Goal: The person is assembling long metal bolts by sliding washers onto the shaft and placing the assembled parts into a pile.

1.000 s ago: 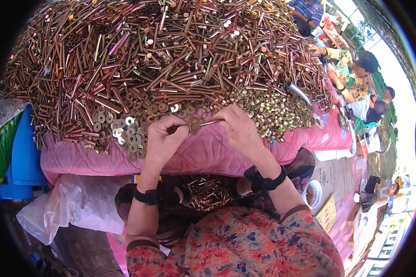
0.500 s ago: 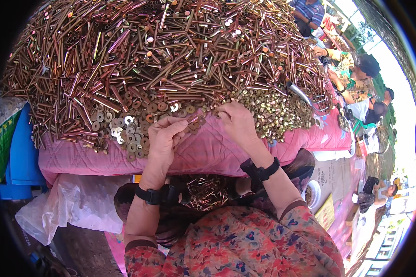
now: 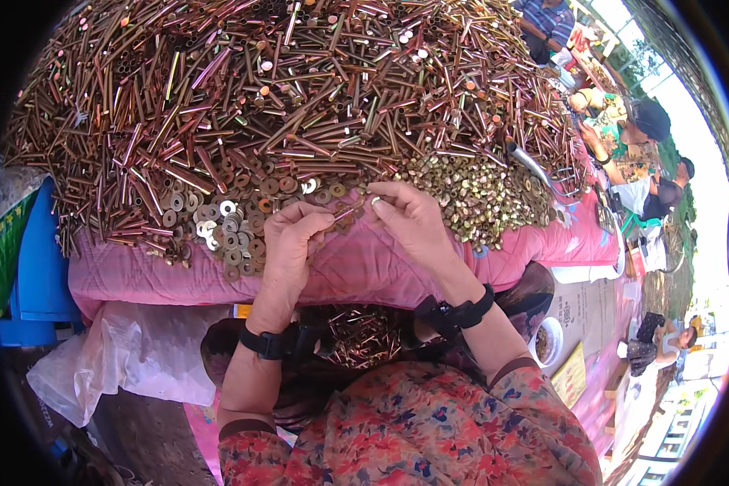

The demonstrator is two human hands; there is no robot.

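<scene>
Just above the near edge of the pink quilted cloth [image 3: 356,271], my left hand [image 3: 287,247] pinches a thin coppery bolt [image 3: 347,212] that points right. My right hand [image 3: 417,223] is closed in a pinch on a small shiny nut [image 3: 375,200], close to the bolt's end. Whether nut and bolt touch is too small to tell. Beside my left hand lies a pile of flat washers [image 3: 231,229], some grey, some brassy. Right of my right hand spreads a pile of small brassy nuts [image 3: 482,194]. A large heap of bolts and metal sleeves [image 3: 275,105] rises beyond both hands.
A curved metal tool [image 3: 530,164] lies at the right of the nuts. Blue plastic bins [image 3: 44,259] and a clear plastic bag [image 3: 138,356] are on the left. More bolts [image 3: 364,336] lie below the table edge. A white bucket [image 3: 547,340] stands lower right; several people sit farther right.
My right hand has moved slightly left and down, bringing the nut into sight near the bolt's end. My left hand still holds the bolt, nearly in the same place.
</scene>
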